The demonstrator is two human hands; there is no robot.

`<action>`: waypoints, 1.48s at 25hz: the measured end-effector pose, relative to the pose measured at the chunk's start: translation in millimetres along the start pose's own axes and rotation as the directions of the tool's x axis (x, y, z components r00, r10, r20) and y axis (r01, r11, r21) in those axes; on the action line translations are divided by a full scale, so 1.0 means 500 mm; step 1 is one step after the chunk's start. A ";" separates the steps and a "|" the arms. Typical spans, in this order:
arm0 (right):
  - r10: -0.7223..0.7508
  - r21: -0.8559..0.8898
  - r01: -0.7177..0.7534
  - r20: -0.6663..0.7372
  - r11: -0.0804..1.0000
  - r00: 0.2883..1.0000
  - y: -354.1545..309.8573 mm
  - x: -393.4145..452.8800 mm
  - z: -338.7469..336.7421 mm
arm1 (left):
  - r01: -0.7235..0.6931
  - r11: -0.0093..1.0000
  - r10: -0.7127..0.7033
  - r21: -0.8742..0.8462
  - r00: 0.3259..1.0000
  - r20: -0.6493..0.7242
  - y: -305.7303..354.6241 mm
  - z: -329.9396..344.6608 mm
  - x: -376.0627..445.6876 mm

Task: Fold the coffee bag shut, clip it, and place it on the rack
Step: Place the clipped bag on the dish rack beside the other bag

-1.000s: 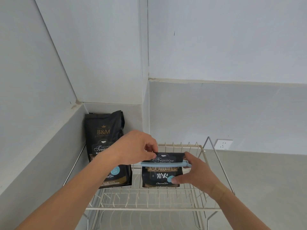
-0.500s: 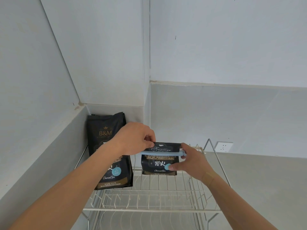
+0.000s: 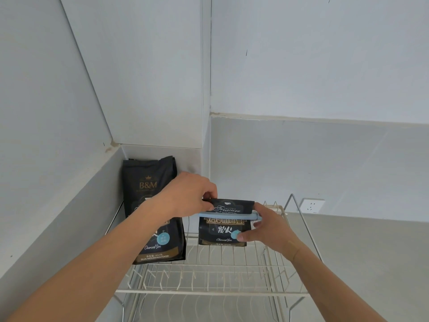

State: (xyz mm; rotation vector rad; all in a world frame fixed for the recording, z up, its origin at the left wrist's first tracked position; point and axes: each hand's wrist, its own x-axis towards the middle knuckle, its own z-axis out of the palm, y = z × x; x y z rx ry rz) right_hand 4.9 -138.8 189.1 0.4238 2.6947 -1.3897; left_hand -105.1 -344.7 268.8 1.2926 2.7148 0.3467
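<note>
Small black folded coffee bag (image 3: pixel 224 225): film, matt, slight sheen, printed gold and white
Pale blue long sealing clip (image 3: pixel 228 214): plastic, smooth, matt
Tall black coffee bag with gold B&M print (image 3: pixel 151 198): film, matt, creased at top
White wire rack (image 3: pixel 209 270): metal rod, coated, smooth, semi-gloss
Pale grey walls (image 3: pixel 301 66): painted, matt, fine texture
White wall socket (image 3: pixel 312 205): plastic, smooth, glossy

Printed on the tall black bag (image 3: pixel 154 210), left of the clipped bag (image 3: pixel 226 223): "B&M", "Charcoal fire", "454", "BLUE MOUNTAIN FOOD". Printed on the clipped bag: "ORIGINAL", seemingly "Treasure", "Charcoal fire", plus Chinese characters.
</note>
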 end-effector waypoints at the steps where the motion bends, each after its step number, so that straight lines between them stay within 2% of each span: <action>1: 0.004 0.001 -0.004 0.004 1.000 1.000 0.000 0.001 -0.001 | 0.004 1.000 -0.004 -0.001 1.000 0.015 -0.002 0.000 0.000; 9: -0.003 -0.053 0.002 -0.028 0.999 1.000 0.001 -0.001 -0.009 | -0.012 1.000 0.012 -0.005 1.000 -0.015 -0.005 0.015 -0.001; 15: 0.001 -0.109 -0.004 -0.031 0.994 1.000 -0.001 -0.004 -0.005 | 0.026 0.998 -0.026 -0.063 1.000 0.002 -0.007 0.019 0.005; 21: 0.020 -0.079 -0.025 -0.061 0.997 0.998 0.003 -0.009 0.000 | 0.044 0.995 -0.045 -0.091 0.999 -0.004 -0.009 0.024 0.012; 26: 0.081 0.031 -0.079 -0.066 0.996 0.995 0.007 -0.008 0.002 | 0.039 0.993 -0.042 -0.114 0.999 -0.024 -0.009 0.030 0.000; 32: 0.120 0.165 -0.108 -0.065 0.980 0.991 0.013 -0.020 0.005 | 0.056 0.985 -0.083 -0.165 0.983 -0.162 -0.009 0.055 -0.021; 37: 0.095 0.199 -0.066 -0.138 0.978 0.986 -0.006 -0.033 -0.019 | 0.036 0.947 -0.118 -0.320 0.963 -0.241 -0.001 0.072 -0.032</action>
